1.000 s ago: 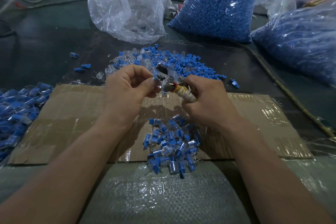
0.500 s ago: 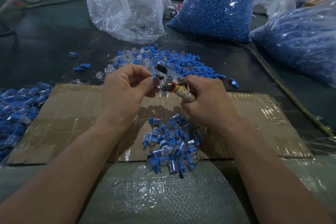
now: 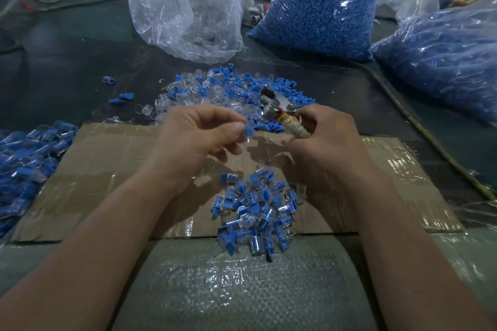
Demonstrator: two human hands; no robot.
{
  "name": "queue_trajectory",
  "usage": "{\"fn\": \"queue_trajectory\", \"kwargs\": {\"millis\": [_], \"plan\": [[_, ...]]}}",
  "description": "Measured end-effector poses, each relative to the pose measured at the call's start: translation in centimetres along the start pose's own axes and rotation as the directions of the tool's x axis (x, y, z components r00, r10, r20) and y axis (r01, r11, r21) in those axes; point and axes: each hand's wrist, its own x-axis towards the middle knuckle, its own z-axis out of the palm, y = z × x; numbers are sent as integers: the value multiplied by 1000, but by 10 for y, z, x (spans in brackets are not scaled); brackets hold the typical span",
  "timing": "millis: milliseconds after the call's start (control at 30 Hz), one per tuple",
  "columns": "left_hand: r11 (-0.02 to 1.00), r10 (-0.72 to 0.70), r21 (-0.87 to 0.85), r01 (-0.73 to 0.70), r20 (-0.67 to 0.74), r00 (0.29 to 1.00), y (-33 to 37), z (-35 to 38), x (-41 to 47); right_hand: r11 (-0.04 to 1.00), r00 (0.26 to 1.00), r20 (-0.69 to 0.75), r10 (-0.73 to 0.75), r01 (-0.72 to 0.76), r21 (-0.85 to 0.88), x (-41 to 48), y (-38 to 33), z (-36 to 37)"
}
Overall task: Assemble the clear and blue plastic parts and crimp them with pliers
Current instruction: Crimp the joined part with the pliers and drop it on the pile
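Cardboard sheet point(image 3: 107, 169) holds a small finished pile point(image 3: 255, 212) bottom center; left hand point(image 3: 196, 140) pinches one blue piece point(image 3: 248, 131), right hand point(image 3: 328, 140) grips pliers point(image 3: 279, 109), loads unassembled point(image 3: 228, 88) up top.

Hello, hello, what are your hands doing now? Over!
Left hand pinching a blue piece. Right hand gripping pliers, apart from the piece. Nothing in the way.

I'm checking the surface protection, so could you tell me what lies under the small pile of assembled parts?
The pile of assembled parts lies on taped cardboard, spilling onto woven plastic sheeting. Beneath the cardboard is hidden.
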Motion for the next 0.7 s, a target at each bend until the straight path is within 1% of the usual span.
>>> {"fn": "queue_trajectory", "kwargs": {"millis": [100, 267, 333, 433, 467, 500, 567, 600, 633, 667, 700], "plan": [[998, -28, 67, 16, 181, 983, 1, 3, -4, 999, 999, 53, 13, -11, -40, 2, 3, -2], [994, -31, 106, -7, 352, 936, 1, 3, -3, 998, 978, 206, 23, -11, -60, 3, 2, -2], [992, -23, 126, -28, 390, 921, 1, 3, -4, 996, 975, 221, 7, 13, -89, 3, 1, -1], [995, -7, 97, -32, 380, 925, 2, 5, -6, 989, 971, 239, -2, 37, -142, 4, 1, 2], [996, -4, 85, -27, 345, 939, 2, 5, -7, 987, 968, 250, 5, 35, -155, 4, 2, 2], [997, -4, 81, -20, 281, 960, 2, 5, -6, 986, 966, 260, 12, 32, -165, 4, 3, 3], [996, -23, 87, 17, 76, 997, -1, 5, -4, 985, 962, 274, 18, 30, -168, 4, 6, 3], [995, -35, 97, 39, -47, 998, -3, 3, -1, 987, 959, 282, 22, 25, -161, 5, 7, 2], [987, -21, 152, 48, -175, 984, -5, 0, 3, 988, 956, 292, 28, 18, -155, 4, 8, 2], [965, 24, 257, 53, -289, 957, -8, -5, 7, 988, 952, 304, 36, 12, -155, 5, 9, 2], [928, 83, 367, 63, -369, 926, -10, -10, 11, 987, 948, 314, 42, 9, -161, 5, 10, 1]]}}
